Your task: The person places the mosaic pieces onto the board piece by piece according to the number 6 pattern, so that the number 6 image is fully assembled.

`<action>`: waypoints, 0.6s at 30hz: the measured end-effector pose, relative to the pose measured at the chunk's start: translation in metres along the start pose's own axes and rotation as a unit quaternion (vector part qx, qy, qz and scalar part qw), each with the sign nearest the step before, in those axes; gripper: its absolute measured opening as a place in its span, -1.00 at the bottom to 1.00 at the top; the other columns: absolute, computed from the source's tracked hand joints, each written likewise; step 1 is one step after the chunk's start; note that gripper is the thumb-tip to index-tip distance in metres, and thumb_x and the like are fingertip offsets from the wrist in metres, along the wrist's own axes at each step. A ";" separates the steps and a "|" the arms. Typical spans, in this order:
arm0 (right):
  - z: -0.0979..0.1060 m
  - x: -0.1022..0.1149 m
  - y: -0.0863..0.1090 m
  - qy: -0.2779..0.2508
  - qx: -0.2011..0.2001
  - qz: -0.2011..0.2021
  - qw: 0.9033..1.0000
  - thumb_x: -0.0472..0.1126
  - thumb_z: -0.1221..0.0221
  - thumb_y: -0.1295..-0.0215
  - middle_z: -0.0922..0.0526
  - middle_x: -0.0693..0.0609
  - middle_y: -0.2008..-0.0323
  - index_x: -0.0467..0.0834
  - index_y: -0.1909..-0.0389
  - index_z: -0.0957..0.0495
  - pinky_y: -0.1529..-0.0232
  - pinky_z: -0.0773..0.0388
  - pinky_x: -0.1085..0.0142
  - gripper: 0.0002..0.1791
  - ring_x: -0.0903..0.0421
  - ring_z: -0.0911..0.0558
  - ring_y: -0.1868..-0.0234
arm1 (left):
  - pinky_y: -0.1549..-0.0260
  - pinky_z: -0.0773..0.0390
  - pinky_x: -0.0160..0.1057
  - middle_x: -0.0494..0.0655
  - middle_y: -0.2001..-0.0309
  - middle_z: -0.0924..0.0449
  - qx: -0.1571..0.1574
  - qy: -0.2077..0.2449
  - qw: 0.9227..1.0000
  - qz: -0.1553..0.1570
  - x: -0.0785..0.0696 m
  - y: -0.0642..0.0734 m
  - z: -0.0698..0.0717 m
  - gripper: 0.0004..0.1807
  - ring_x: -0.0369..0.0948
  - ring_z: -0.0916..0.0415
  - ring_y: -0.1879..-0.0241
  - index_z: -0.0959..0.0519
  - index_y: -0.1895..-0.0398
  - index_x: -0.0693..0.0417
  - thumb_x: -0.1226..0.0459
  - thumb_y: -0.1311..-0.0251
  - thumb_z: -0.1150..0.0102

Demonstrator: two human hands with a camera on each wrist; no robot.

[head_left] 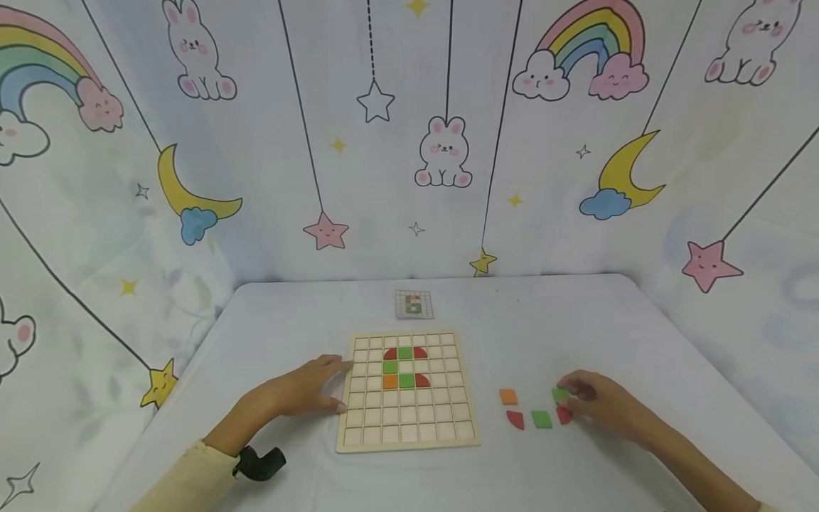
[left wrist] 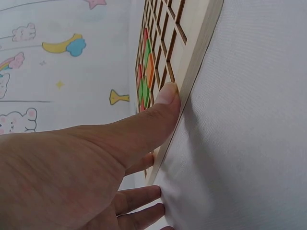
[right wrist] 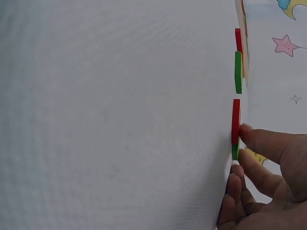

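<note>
A wooden grid board (head_left: 409,432) lies flat, with several red, green and orange tiles set in its upper middle squares. My left hand (head_left: 312,386) rests at its left edge; in the left wrist view the thumb (left wrist: 166,96) touches the board's rim (left wrist: 201,40), the other fingers extended. To the right of the board, my right hand (head_left: 601,402) pinches a green square tile (head_left: 559,394) at table level between thumb and forefinger. A red quarter-circle tile (head_left: 564,415) lies just below it, partly covered by the thumb in the head view.
Beside the right hand lie another green square (head_left: 542,419), a red quarter-circle (head_left: 515,420) and an orange square (head_left: 508,397). Behind the board is a small grid card (head_left: 414,304) with a coloured pattern. A printed cloth (head_left: 384,178) hangs behind the white table (head_left: 275,320).
</note>
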State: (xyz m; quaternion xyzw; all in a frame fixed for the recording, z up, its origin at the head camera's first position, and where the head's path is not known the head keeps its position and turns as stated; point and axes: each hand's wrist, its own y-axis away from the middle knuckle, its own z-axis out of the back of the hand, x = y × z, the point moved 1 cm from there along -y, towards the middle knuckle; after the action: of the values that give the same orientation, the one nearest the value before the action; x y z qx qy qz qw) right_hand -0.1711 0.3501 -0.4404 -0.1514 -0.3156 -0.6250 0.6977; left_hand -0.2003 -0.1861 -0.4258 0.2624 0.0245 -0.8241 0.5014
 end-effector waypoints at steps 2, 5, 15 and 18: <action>0.000 0.002 -0.001 0.001 -0.002 0.000 1.000 -0.07 -0.37 -0.39 -0.66 -0.04 0.00 -0.18 -0.15 -0.63 0.11 -0.61 0.26 -0.59 0.01 -0.57 -0.04 | -0.49 -0.26 0.31 0.33 -0.57 -0.19 -0.001 0.001 1.000 0.001 0.000 0.000 0.000 -0.09 0.27 -0.15 -0.57 -0.29 -0.60 0.16 -0.03 -0.32 -0.43; -0.001 0.003 -0.001 0.005 -0.007 -0.007 1.000 -0.06 -0.39 -0.38 -0.65 -0.01 0.02 -0.17 -0.13 -0.63 0.13 -0.61 0.27 -0.60 0.03 -0.57 -0.02 | -0.49 -0.26 0.31 0.33 -0.57 -0.19 -0.002 0.001 1.000 0.004 0.001 -0.001 -0.001 -0.09 0.27 -0.15 -0.57 -0.29 -0.60 0.15 -0.03 -0.32 -0.43; -0.001 0.003 -0.001 0.011 -0.011 -0.010 1.000 -0.06 -0.40 -0.36 -0.67 -0.01 0.01 -0.17 -0.13 -0.64 0.09 -0.61 0.23 -0.58 0.02 -0.56 -0.02 | -0.49 -0.27 0.30 0.31 -0.58 -0.19 0.001 0.004 1.000 0.015 0.000 0.000 -0.001 -0.08 0.26 -0.15 -0.58 -0.29 -0.60 0.16 -0.02 -0.30 -0.45; 0.000 0.004 0.000 0.018 -0.017 -0.001 1.000 -0.06 -0.41 -0.36 -0.67 0.00 0.04 -0.18 -0.11 -0.64 0.12 -0.62 0.26 -0.59 0.02 -0.57 -0.01 | -0.49 -0.27 0.30 0.32 -0.57 -0.19 0.000 0.003 1.000 0.012 0.001 0.000 -0.001 -0.09 0.26 -0.15 -0.58 -0.29 -0.60 0.16 -0.02 -0.30 -0.45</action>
State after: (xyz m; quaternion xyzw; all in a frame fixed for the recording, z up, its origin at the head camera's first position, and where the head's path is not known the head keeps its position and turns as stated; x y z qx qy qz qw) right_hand -0.1713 0.3468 -0.4384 -0.1515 -0.2930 -0.6333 0.7001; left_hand -0.2006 -0.1864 -0.4270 0.2654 0.0231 -0.8173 0.5109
